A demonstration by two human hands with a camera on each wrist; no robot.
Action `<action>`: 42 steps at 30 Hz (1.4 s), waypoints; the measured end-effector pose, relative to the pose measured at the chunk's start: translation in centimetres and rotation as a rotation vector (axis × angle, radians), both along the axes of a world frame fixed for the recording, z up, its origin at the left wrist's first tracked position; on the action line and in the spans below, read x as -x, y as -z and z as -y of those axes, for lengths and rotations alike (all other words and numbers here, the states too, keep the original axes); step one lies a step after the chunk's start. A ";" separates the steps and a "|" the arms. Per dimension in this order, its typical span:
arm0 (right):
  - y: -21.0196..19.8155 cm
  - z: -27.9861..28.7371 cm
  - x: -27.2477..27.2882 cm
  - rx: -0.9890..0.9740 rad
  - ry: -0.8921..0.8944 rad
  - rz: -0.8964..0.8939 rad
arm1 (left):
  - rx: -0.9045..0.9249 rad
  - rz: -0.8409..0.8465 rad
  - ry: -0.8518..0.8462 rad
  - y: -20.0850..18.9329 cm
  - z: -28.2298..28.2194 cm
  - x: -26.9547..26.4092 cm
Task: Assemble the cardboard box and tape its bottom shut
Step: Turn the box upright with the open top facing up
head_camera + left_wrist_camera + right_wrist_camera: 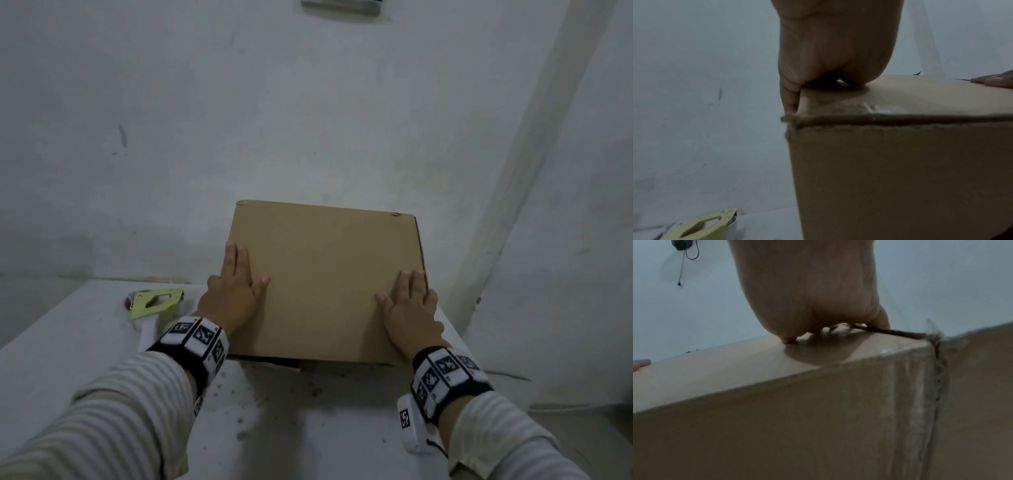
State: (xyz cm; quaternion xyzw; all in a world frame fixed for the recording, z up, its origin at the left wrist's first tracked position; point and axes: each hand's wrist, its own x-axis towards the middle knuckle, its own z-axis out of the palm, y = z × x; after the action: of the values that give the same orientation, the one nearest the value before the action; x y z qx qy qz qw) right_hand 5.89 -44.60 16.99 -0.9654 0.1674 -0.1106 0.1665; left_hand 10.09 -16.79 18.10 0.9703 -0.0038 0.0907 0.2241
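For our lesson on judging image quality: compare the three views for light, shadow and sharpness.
Head view: dim, even light, cardboard box fairly sharp, wall lines bowed by the wide lens. Left wrist view: left hand dark, shadow beneath it, box side murky. Right wrist view: right hand blurred, shadow on the box top.

One cardboard box (325, 281), one tape dispenser (154, 303), one table (68, 342), two hands: left hand (236, 291), right hand (409, 305).
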 end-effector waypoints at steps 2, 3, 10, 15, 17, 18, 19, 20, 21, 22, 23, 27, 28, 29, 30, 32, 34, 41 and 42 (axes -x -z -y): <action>-0.1 0.1 0.1 -0.003 0.002 0.005 | 0.004 -0.005 0.003 0.1 -0.1 0.0; -0.2 0.2 0.2 -0.003 0.003 0.010 | 0.007 -0.009 0.005 0.1 -0.2 0.0; -1.3 0.5 0.8 -0.030 0.019 0.017 | 0.024 -0.089 -0.024 -0.8 0.2 0.4; -2.8 1.0 0.2 0.005 0.044 -0.012 | 0.059 -0.127 -0.060 -1.9 0.0 0.5; -3.3 1.2 -0.2 0.013 0.055 -0.030 | 0.110 -0.142 -0.081 -2.4 -0.2 0.6; -3.3 1.1 -0.4 0.018 0.054 -0.044 | 0.129 -0.133 -0.088 -2.6 -0.2 0.7; -3.3 1.0 -0.5 0.027 0.044 -0.062 | 0.146 -0.113 -0.093 -2.7 -0.3 0.7; -3.2 0.8 -0.7 0.047 0.027 -0.080 | 0.163 -0.094 -0.101 -2.7 -0.3 0.8; -3.0 0.5 -0.8 0.077 0.008 -0.097 | 0.183 -0.087 -0.107 -2.5 -0.3 0.9; -2.8 0.0 -1.0 0.108 -0.014 -0.109 | 0.227 -0.088 -0.108 -2.3 -0.3 1.0; -2.5 -0.6 -1.2 0.128 -0.041 -0.112 | 0.297 -0.096 -0.104 -1.9 -0.2 1.2; -1.5 -3.5 -2.1 0.132 -0.184 -0.100 | 0.441 -0.097 -0.067 -0.8 0.4 2.1; -1.4 -4.4 -2.2 0.140 -0.216 -0.088 | 0.432 -0.093 -0.065 -0.6 0.4 2.2; -1.2 -5.3 -2.3 0.147 -0.248 -0.076 | 0.427 -0.102 -0.061 -0.3 0.5 2.3; -1.1 -6.3 -2.3 0.154 -0.278 -0.067 | 0.434 -0.120 -0.050 0.0 0.5 2.3; -1.0 -8.2 -2.4 0.159 -0.329 -0.067 | 0.468 -0.139 -0.016 0.6 0.3 2.4; -1.2 -10.0 -2.6 0.148 -0.372 -0.089 | 0.495 -0.133 -0.001 0.7 0.2 2.6; -1.3 -13.4 -3.5 0.107 -0.469 -0.138 | 0.507 -0.204 0.054 0.1 -1.4 2.3; -1.4 -13.2 -3.7 0.098 -0.468 -0.159 | 0.492 -0.221 0.071 0.0 -1.7 2.2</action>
State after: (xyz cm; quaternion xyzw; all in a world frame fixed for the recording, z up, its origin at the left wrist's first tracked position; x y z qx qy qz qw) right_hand 9.55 -31.44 18.34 -0.9904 -0.0539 -0.0006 0.1271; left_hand 7.84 -15.13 18.09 0.8899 0.0087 -0.0253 0.4554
